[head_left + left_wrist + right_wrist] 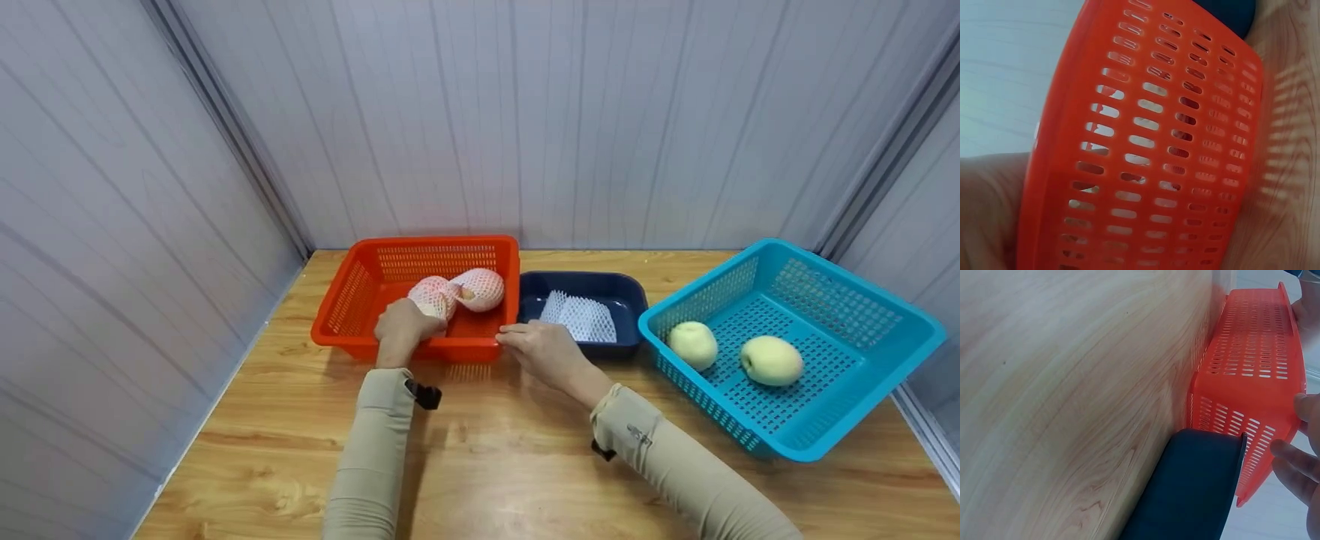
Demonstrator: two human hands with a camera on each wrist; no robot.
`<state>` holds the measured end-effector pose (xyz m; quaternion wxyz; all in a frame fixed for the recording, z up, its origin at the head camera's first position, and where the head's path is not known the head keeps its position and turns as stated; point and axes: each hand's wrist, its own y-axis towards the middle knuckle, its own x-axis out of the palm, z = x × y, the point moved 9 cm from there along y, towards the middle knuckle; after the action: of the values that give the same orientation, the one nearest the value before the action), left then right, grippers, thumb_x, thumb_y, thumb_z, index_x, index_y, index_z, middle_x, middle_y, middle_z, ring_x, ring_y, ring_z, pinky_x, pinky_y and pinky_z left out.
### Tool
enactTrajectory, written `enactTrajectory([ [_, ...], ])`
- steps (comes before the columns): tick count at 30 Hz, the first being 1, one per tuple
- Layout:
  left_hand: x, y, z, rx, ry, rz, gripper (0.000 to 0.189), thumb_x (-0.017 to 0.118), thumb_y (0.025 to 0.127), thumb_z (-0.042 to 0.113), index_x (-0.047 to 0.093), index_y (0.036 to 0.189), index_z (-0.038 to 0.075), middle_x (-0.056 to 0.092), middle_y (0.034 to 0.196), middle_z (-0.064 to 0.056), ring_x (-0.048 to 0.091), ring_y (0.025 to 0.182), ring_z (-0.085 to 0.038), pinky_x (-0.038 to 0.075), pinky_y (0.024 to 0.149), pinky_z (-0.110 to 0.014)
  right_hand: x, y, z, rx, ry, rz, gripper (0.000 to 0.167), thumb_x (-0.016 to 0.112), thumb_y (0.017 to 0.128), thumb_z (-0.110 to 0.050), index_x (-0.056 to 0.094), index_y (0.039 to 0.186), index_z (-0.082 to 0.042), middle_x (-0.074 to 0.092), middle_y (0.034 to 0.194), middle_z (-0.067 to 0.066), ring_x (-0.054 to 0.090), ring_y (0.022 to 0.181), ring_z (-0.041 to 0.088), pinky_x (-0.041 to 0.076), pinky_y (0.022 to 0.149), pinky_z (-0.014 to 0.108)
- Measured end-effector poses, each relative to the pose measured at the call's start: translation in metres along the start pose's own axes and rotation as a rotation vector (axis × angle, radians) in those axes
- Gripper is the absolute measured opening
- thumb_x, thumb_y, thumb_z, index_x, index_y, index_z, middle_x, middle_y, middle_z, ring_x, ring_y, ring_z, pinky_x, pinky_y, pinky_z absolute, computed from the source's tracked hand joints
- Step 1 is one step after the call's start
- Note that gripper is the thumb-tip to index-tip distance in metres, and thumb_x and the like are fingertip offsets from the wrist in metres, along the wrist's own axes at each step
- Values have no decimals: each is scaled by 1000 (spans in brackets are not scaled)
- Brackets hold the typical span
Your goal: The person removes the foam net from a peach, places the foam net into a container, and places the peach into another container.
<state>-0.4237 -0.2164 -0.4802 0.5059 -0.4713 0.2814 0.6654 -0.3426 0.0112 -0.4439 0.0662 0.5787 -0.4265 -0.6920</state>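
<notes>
Near the centre of the head view, pinches the front right corner of the orange basket (469, 350) with the right hand (546, 354), with fingertips drawn in against the rim. Left of centre, leans over the front rim with the left hand (406, 327) and touches the nearer netted fruit (433, 291); cannot tell whether spread or closed, with the fingertips hidden. Shows white mesh with a pink tint on that fruit, inside the basket at mid-frame. Just beyond, to its right, shows a second netted fruit (484, 290), rounded and whitish. Right of centre, shows white foam nets (585, 319) in a navy tray (627, 321). Farther off, at right, shows two bare pale-yellow fruits (772, 361) in a turquoise basket (840, 300).
</notes>
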Motion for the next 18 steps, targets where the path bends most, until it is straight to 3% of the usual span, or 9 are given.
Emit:
enactTrajectory([
  [11,-13,-9,9,81,-109,20,75,83,66,39,46,116,-2,57,100,-17,58,87,-33,51,77,-47,1,-2,2,36,27,-24,19,75,84,-10,77,103,-11,72,105,5,69,86,20,55,73,33],
  [18,-38,-21,30,191,-205,128,85,86,62,45,39,117,0,56,96,-17,59,86,-33,51,77,-46,3,-1,4,62,43,-35,20,74,85,-12,76,105,-10,71,107,6,69,91,21,55,78,35],
])
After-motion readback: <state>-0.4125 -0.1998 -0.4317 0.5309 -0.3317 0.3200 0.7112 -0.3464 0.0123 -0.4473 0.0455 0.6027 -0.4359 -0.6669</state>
